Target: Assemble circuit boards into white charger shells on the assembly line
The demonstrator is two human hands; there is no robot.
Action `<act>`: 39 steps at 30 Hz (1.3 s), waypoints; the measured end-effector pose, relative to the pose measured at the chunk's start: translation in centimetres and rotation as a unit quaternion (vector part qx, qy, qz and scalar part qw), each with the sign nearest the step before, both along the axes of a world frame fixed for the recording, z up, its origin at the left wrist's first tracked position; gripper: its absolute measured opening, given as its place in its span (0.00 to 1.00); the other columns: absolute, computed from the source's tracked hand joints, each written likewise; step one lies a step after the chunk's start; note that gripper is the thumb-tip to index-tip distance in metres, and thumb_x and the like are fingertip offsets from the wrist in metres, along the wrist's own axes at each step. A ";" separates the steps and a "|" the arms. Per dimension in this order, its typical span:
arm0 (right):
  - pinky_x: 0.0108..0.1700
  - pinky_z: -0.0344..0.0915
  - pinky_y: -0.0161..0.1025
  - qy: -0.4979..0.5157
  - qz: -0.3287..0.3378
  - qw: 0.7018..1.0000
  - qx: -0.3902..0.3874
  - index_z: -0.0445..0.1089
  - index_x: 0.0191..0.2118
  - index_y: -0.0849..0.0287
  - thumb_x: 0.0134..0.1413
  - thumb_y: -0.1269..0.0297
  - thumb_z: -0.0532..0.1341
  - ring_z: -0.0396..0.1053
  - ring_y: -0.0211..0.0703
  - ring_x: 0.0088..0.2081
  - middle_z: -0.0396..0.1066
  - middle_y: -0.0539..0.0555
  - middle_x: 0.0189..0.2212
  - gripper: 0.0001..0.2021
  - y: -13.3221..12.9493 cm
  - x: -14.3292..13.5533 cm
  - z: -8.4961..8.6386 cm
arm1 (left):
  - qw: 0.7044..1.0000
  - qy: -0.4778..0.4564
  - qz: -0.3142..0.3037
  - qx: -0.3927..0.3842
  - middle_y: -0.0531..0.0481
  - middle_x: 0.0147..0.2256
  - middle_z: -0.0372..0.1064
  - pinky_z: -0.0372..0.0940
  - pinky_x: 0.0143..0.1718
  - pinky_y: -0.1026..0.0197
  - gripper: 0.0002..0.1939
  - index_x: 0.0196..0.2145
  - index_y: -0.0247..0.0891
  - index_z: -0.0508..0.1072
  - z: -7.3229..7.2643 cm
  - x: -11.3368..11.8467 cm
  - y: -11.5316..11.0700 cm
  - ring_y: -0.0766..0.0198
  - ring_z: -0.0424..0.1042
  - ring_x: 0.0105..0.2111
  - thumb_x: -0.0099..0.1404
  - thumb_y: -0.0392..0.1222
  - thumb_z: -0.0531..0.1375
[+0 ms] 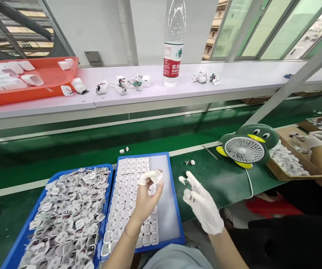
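Observation:
My left hand (146,194), with white covers on some fingers, holds a small white square housing (156,177) between thumb and fingers. It hovers over a blue-rimmed tray (174,209) with rows of white housings (127,186). To the right, my right hand (201,203), in a white glove, pinches a small green circuit board (188,184) with thin wires above the green bench. At the left, a second blue tray (23,228) is heaped with white pieces and wires (71,213).
A green penguin-shaped fan (244,147) stands at the right, near tweezers (210,152) and a small wired part (190,162). The shelf (149,95) carries a bottle (173,59), a red tray (51,76) and wired parts. Far right, a co-worker's gloved hands (314,140) work by a cardboard box (314,172).

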State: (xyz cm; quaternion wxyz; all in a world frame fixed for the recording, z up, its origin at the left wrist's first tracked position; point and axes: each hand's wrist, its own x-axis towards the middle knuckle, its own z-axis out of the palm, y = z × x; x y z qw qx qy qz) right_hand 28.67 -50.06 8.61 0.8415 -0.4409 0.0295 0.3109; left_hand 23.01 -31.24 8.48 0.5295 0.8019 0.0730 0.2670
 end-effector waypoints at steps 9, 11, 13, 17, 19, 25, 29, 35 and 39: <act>0.25 0.56 0.35 -0.091 -0.022 0.996 0.000 0.73 0.49 0.46 0.48 0.60 0.71 0.60 0.30 0.22 0.74 0.56 0.43 0.20 -0.1 -3.0 0.1 | 0.998 -0.043 -0.046 -0.026 0.44 0.52 0.72 0.62 0.59 0.48 0.30 0.59 0.47 0.55 2.9 -5.4 -1.9 0.56 0.70 0.55 0.64 0.32 0.60; 0.24 0.56 0.35 -0.093 -0.034 0.995 -0.001 0.74 0.48 0.47 0.47 0.59 0.71 0.59 0.29 0.21 0.75 0.56 0.41 0.19 -0.3 -3.4 0.4 | 0.996 -0.064 -0.054 -0.018 0.45 0.52 0.72 0.63 0.59 0.51 0.31 0.60 0.48 0.54 3.5 -5.9 -2.0 0.58 0.70 0.55 0.64 0.30 0.61; 0.24 0.56 0.34 -0.104 -0.043 0.994 0.004 0.74 0.47 0.49 0.47 0.56 0.71 0.58 0.29 0.21 0.75 0.56 0.38 0.20 -0.5 -3.6 0.8 | 0.994 -0.084 -0.063 0.011 0.45 0.53 0.72 0.65 0.57 0.54 0.33 0.62 0.47 0.54 4.1 -6.2 -2.0 0.59 0.71 0.54 0.63 0.29 0.60; 0.21 0.57 0.32 -0.141 -0.067 0.988 0.010 0.71 0.49 0.46 0.50 0.53 0.69 0.60 0.29 0.21 0.74 0.56 0.47 0.20 -1.0 -4.1 2.1 | 0.985 -0.077 -0.092 0.126 0.45 0.52 0.72 0.70 0.50 0.56 0.34 0.64 0.49 0.56 5.1 -6.6 -1.7 0.59 0.73 0.50 0.64 0.28 0.59; 0.19 0.57 0.31 -0.162 -0.068 0.984 -0.009 0.69 0.50 0.46 0.54 0.55 0.67 0.61 0.29 0.21 0.69 0.58 0.55 0.18 -1.3 -4.3 2.9 | 0.981 -0.062 -0.098 0.155 0.45 0.50 0.73 0.71 0.48 0.56 0.33 0.63 0.49 0.58 5.2 -6.7 -1.6 0.59 0.74 0.48 0.64 0.30 0.60; 0.22 0.70 0.36 -0.218 -0.075 0.972 -0.048 0.70 0.49 0.49 0.50 0.58 0.70 0.70 0.37 0.23 0.78 0.55 0.37 0.20 -2.5 -4.6 4.6 | 0.995 -0.021 -0.087 0.040 0.50 0.40 0.76 0.74 0.32 0.63 0.27 0.50 0.44 0.66 4.9 -7.7 -2.2 0.64 0.76 0.31 0.54 0.42 0.71; 0.30 0.76 0.40 -0.256 -0.069 0.961 -0.077 0.72 0.46 0.48 0.39 0.63 0.75 0.76 0.43 0.29 0.77 0.48 0.27 0.25 -3.0 -5.2 5.1 | 0.994 -0.007 -0.103 -0.015 0.51 0.39 0.78 0.73 0.26 0.67 0.28 0.51 0.46 0.65 5.3 -8.4 -2.7 0.67 0.75 0.28 0.55 0.42 0.70; 0.37 0.77 0.38 -0.396 0.003 0.905 -0.157 0.75 0.44 0.51 0.47 0.70 0.71 0.77 0.45 0.39 0.77 0.56 0.44 0.16 -2.9 -5.9 6.3 | 0.992 -0.020 -0.082 0.089 0.49 0.38 0.78 0.74 0.27 0.65 0.30 0.55 0.45 0.65 5.6 -8.8 -2.6 0.63 0.77 0.29 0.57 0.45 0.69; 0.40 0.75 0.35 -0.509 0.033 0.830 -0.226 0.74 0.47 0.47 0.54 0.71 0.65 0.75 0.43 0.44 0.72 0.55 0.52 0.16 -2.5 -5.8 6.9 | 0.986 -0.038 -0.076 0.144 0.46 0.44 0.75 0.75 0.34 0.62 0.30 0.59 0.46 0.62 5.4 -9.0 -2.5 0.61 0.78 0.37 0.60 0.39 0.67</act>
